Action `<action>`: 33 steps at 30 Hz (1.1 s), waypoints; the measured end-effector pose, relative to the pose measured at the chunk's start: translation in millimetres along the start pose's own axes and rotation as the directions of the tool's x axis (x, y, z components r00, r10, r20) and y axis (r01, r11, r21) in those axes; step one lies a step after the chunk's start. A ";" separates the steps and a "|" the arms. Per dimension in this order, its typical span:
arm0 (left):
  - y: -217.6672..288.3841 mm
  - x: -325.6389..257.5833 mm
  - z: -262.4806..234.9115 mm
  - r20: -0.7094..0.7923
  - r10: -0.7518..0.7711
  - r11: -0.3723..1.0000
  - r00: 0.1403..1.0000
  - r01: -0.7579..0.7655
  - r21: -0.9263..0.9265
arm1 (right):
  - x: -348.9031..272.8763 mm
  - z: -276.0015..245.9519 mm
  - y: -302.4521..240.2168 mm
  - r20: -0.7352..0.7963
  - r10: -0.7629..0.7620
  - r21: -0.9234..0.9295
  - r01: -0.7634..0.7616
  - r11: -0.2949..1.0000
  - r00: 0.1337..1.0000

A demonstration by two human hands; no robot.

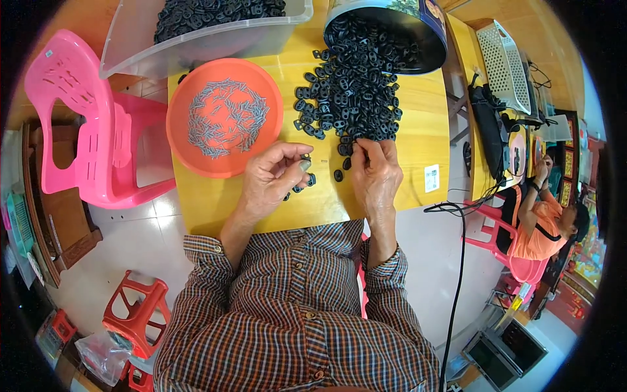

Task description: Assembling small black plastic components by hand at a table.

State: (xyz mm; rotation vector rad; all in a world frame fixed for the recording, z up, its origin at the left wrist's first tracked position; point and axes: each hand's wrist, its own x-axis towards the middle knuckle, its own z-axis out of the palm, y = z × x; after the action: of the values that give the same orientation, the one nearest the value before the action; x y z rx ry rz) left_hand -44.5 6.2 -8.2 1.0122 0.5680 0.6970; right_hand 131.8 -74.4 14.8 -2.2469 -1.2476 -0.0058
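My left hand [269,181] is closed, thumb and forefinger pinching a small black plastic piece [305,157] beside the tray. Just below those fingertips, a few similar black pieces [311,179] lie on the yellow table [418,140]. My right hand [377,173] has its fingers pinched together at the near edge of a heap of black two-holed oval pieces [356,98]; what they grip is hidden. One loose black piece [338,175] lies left of this hand. Small grey metal screws or pins [215,134] are scattered in a round orange-red tray [185,153] to the left.
A tipped round tin [428,39] spills the heap from the far side. A translucent plastic bin [215,42] with more black pieces stands far left. A pink chair [98,147] is left, a red stool [138,310] nearer. A seated person [542,228] works on the right; a black cable [460,281] hangs nearby.
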 end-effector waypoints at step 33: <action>0.6 0.4 3.5 -0.015 -0.015 1.000 1.000 0.015 -0.008 | 11.9 19.8 -9.8 -0.074 -0.108 0.121 0.116 0.986 0.991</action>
State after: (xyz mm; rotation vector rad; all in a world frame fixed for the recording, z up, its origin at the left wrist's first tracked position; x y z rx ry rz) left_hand -41.9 4.8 -6.2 0.9952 0.5852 0.6942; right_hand 125.7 -51.8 6.0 -2.0507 -1.3005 -0.0435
